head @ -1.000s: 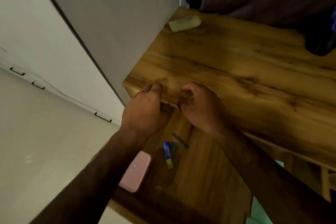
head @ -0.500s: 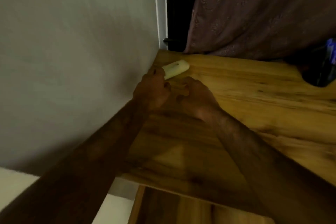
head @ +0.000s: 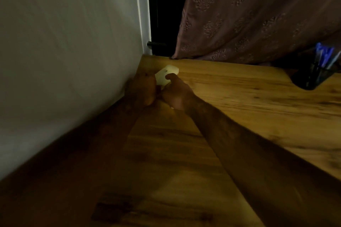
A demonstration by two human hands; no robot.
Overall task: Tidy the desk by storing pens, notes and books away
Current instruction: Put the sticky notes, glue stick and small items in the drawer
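A pale yellow note pad (head: 168, 73) lies tilted at the desk's back left corner, close to the wall. My left hand (head: 144, 90) is curled against its left edge. My right hand (head: 176, 94) holds it from the right, with a fingertip on top of the pad. The lower part of the pad is hidden between the two hands. The wooden desk (head: 239, 97) runs under both forearms. A black pen holder (head: 311, 77) with several blue pens stands at the far right.
A grey wall (head: 73, 51) bounds the desk on the left. A patterned curtain (head: 249, 20) hangs behind the desk, with a dark gap (head: 160, 14) beside it. The light is dim.
Both hands left the desk's front edge above the open drawer and reached to the back left corner. They now close on the note pad, which has tilted up.
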